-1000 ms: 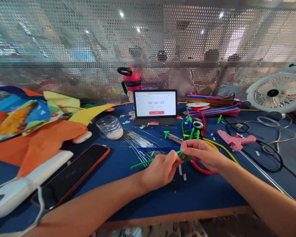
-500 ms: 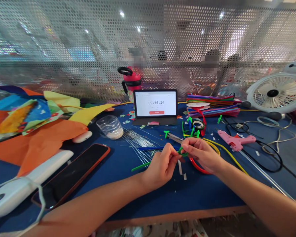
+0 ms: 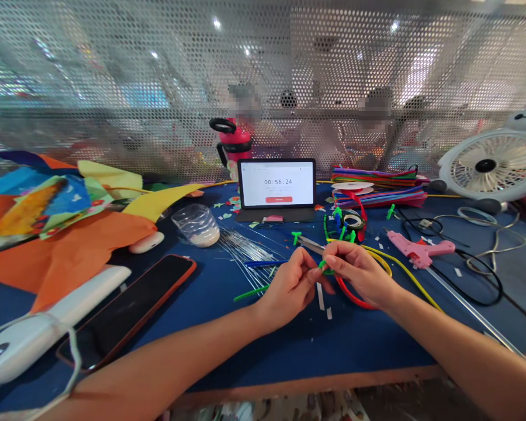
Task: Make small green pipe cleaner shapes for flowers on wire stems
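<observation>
Near the front middle of the table my two hands meet around a small bent green pipe cleaner [image 3: 325, 268]. My right hand [image 3: 363, 273] pinches it between thumb and fingers. My left hand [image 3: 289, 287] is closed at its other side, fingertips on it. Just beyond the fingers lie scissors [image 3: 310, 243], their handles mostly hidden by my right hand. A green strip [image 3: 251, 293] and a blue pipe cleaner [image 3: 265, 264] lie by my left hand. Red pipe cleaner [image 3: 353, 295] and yellow pipe cleaner [image 3: 414, 280] curve out beside my right hand.
Thin wires [image 3: 245, 251] spread left of centre near a clear plastic cup [image 3: 196, 226]. Behind stands a tablet [image 3: 277, 183] showing a timer. A pink glue gun [image 3: 421, 248], a fan [image 3: 486, 165] and pipe cleaner bundles [image 3: 377, 196] are rightward. Leftward are a phone [image 3: 131, 310] and coloured sheets [image 3: 92, 240].
My left fingers have shifted slightly, with the thumb now forward and other fingers extending beneath the green pipe cleaner. My right hand stays almost in place.
</observation>
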Motion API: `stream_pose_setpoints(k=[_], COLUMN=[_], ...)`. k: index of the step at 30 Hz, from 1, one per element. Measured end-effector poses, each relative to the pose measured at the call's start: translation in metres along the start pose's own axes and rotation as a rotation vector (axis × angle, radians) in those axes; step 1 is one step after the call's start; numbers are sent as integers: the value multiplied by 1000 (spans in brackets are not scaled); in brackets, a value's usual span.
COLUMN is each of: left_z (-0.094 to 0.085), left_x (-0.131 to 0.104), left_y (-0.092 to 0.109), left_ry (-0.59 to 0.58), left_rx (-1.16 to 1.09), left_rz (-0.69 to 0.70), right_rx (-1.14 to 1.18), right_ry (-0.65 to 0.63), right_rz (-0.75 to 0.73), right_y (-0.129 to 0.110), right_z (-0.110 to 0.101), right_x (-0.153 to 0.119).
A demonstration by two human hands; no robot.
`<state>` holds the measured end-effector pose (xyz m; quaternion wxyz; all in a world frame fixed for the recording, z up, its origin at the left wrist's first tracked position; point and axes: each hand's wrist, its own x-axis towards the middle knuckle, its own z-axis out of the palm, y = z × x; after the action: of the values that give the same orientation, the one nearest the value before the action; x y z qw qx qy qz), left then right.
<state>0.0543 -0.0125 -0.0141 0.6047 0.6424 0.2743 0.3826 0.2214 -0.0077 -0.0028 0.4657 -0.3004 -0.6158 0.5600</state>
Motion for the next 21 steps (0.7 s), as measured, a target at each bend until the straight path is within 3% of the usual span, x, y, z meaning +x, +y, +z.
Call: stream_pose_setpoints(k=[21], left_z=[3], left_x=[0], left_y=[1], left_ry=[25], left_rx=[-138], left_rz=[-61], right_rx=[4], right_ry=[33], right_rz=[37], right_y=[3], right_z=[0], right_x=[0])
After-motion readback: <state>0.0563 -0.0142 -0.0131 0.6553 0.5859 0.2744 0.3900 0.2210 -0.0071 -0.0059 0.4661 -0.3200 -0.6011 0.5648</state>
